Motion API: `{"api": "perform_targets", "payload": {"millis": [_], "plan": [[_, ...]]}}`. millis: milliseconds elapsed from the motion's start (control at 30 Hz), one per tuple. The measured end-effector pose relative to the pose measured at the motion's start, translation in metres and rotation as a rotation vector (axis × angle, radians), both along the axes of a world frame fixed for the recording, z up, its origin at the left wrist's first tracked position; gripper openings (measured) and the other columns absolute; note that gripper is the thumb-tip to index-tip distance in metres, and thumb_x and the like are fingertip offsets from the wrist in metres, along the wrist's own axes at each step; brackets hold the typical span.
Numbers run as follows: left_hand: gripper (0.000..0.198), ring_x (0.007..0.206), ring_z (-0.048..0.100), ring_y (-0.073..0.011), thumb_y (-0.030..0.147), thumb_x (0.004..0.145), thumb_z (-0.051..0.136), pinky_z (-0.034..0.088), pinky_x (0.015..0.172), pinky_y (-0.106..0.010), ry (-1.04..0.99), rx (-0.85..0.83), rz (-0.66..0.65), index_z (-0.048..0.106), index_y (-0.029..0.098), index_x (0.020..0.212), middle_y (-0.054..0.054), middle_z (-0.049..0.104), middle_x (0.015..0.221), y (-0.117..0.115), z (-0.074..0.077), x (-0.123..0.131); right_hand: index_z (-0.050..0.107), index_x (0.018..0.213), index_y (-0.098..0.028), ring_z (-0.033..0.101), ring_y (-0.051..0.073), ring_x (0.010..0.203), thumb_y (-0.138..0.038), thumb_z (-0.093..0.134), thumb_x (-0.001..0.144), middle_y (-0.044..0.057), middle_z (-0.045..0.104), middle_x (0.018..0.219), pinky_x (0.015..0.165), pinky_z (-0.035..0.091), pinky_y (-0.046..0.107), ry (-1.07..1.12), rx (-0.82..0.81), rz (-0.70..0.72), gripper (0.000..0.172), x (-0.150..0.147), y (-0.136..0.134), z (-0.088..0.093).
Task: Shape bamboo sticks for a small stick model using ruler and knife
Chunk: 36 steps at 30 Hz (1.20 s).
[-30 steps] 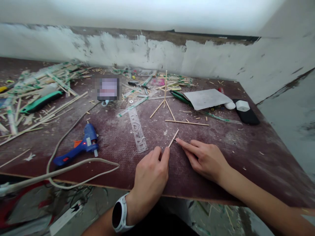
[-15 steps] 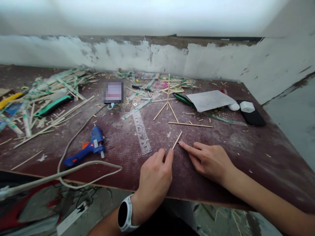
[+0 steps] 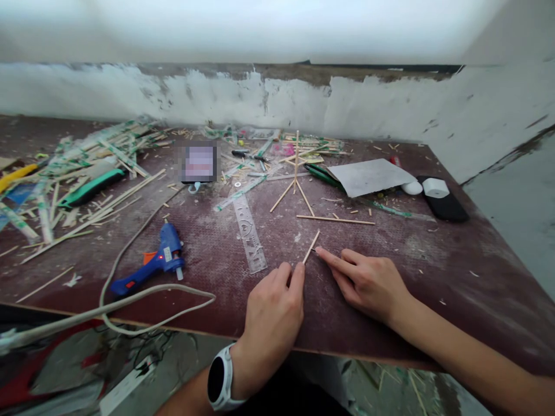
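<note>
My left hand [image 3: 273, 300] is closed on a thin wooden stick [image 3: 311, 247], which points up and away from me over the dark red table. Close beside the stick is my right hand [image 3: 366, 280], its index finger stretched toward it and the other fingers curled. A thin dark tip [image 3: 314, 249] shows between that fingertip and the stick; most of it is hidden under the fingers. Farther off, a small frame of joined sticks [image 3: 296, 182] stands on spread legs. In front of it lies a longer loose stick [image 3: 338, 219].
Left of my hands are a clear ruler [image 3: 250, 234] and a blue glue gun [image 3: 158, 257] with a looping cable [image 3: 151, 294]. Piled sticks and wrappers [image 3: 99, 150] cover the far left. White paper [image 3: 373, 176] and a black phone [image 3: 446, 205] lie right.
The stick's far end has shifted very slightly toward the left. Both hands stay almost where they were.
</note>
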<state>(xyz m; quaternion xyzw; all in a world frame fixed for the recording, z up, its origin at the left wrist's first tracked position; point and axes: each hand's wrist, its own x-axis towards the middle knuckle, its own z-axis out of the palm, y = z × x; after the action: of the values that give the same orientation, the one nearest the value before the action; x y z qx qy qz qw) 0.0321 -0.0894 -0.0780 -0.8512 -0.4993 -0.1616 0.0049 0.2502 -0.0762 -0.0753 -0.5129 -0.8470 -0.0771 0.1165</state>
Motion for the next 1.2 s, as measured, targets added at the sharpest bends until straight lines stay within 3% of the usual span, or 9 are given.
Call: {"api": "perform_targets", "payload": {"millis": [1033, 1200], "plan": [[0.031, 0.075, 0.061, -0.0174, 0.007, 0.094, 0.062, 0.051, 0.066, -0.029, -0.01, -0.002, 0.003, 0.066, 0.017, 0.123, -0.002, 0.063, 0.089, -0.0005, -0.0023, -0.0004, 0.064, 0.142, -0.028, 0.055, 0.01, 0.053, -0.024, 0.049, 0.099, 0.0, 0.07, 0.08, 0.05, 0.028, 0.029, -0.068, 0.036, 0.013, 0.046, -0.0005, -0.0009, -0.0021], [0.038, 0.077, 0.062, -0.0176, 0.007, 0.094, 0.06, 0.053, 0.069, -0.029, 0.021, -0.028, -0.007, 0.064, 0.016, 0.131, -0.002, 0.064, 0.09, -0.0003, 0.0001, -0.0009, 0.063, 0.143, -0.028, 0.057, 0.011, 0.053, -0.024, 0.048, 0.099, 0.0, 0.07, 0.081, 0.051, 0.029, 0.029, -0.083, 0.03, 0.013, 0.046, -0.001, -0.0012, -0.0005]]}}
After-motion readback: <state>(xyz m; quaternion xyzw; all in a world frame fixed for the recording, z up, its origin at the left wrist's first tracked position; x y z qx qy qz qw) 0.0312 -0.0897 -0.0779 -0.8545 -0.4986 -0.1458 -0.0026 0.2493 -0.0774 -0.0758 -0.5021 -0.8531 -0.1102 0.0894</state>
